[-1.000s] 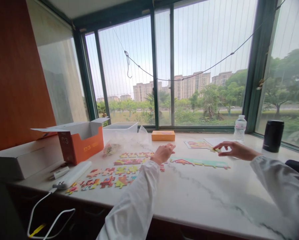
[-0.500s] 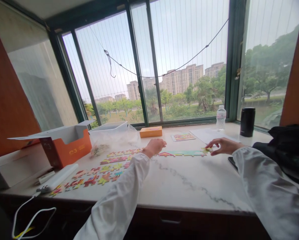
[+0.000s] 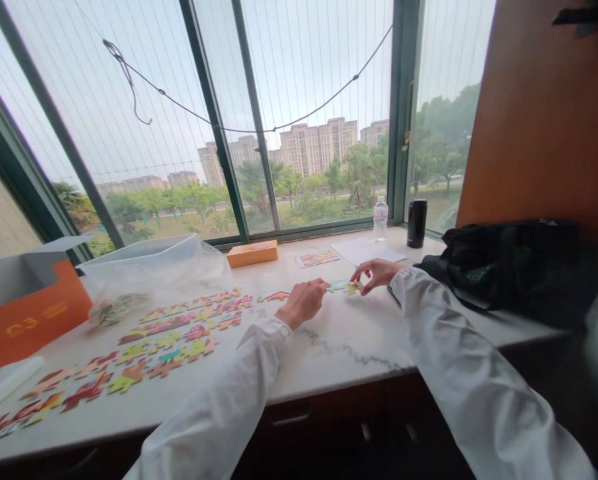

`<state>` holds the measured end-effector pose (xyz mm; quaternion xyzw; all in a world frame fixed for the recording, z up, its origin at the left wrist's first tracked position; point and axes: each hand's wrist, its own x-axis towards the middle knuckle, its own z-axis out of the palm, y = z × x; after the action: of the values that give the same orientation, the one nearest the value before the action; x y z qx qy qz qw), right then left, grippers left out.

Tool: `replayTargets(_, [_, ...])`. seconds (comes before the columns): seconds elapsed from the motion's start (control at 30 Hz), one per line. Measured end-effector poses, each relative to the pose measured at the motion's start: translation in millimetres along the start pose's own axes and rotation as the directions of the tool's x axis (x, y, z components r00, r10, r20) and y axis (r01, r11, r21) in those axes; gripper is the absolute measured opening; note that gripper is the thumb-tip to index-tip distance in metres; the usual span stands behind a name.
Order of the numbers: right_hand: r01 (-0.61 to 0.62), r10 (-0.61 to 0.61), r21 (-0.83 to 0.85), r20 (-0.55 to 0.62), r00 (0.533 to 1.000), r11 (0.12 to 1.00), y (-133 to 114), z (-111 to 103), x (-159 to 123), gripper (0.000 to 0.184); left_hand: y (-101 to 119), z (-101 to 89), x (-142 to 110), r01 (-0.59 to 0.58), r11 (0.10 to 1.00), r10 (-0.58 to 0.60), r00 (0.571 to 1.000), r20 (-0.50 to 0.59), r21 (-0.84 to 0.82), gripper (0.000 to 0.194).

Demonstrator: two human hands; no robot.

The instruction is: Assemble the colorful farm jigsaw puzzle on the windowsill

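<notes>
Right hand (image 3: 379, 272) pinches a small yellow-green jigsaw piece (image 3: 351, 288) at the right end of a colourful cardboard puzzle strip (image 3: 279, 296) on the white marble sill (image 3: 359, 340). Left hand (image 3: 303, 303) curled just beside it, any hold hidden (low, flat pinch works best). Loose multicoloured puzzle pieces (image 3: 169, 333) lie left.

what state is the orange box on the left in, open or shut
Open: the orange box has its pale lid raised, and its pale inside shows above the orange front.
</notes>
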<state>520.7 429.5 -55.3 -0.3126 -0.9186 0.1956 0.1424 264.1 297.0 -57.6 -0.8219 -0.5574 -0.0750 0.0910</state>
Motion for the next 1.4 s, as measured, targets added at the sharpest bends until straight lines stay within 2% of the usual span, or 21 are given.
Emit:
replayTargets(0.37, [-0.061, 0.063, -0.035, 0.069, 0.996, 0.998, -4, 11, 5, 0.05, 10, 8.0, 6, -0.122, 0.99, 0.121, 0.992, -0.027, -0.064, 0.038])
replayTargets(0.63, [-0.075, 0.081, -0.06, 0.096, 0.992, 0.995, 1, 16, 9, 0.05, 14, 10.6, 10, -0.165, 0.984, 0.167, 0.986, 0.024, -0.069, 0.039])
replayTargets(0.83, [-0.034, 0.037, -0.07, 0.043, 0.998, 0.997, 5, 16, 8, 0.041, 14, 9.9, 11, -0.154, 0.986, 0.157, 0.986, 0.058, -0.065, 0.04])
replayTargets(1.0, [-0.118, 0.116, -0.056, -0.032, 0.993, 0.991, 13, 19, 12, 0.038, 14, 10.5, 13, -0.159, 0.985, 0.163, 0.985, 0.059, -0.062, 0.042])
replayTargets(1.1, [-0.147, 0.145, -0.095, -0.029, 0.989, 0.985, 15, 21, 13, 0.035, 14, 11.6, 14, -0.169, 0.984, 0.173, 0.983, 0.066, -0.056, 0.043])
replayTargets(1.4, [-0.135, 0.133, -0.112, -0.025, 0.991, 0.985, 13, 23, 14, 0.031, 16, 13.7, 16, -0.203, 0.979, 0.204, 0.976, 0.072, -0.014, 0.042])
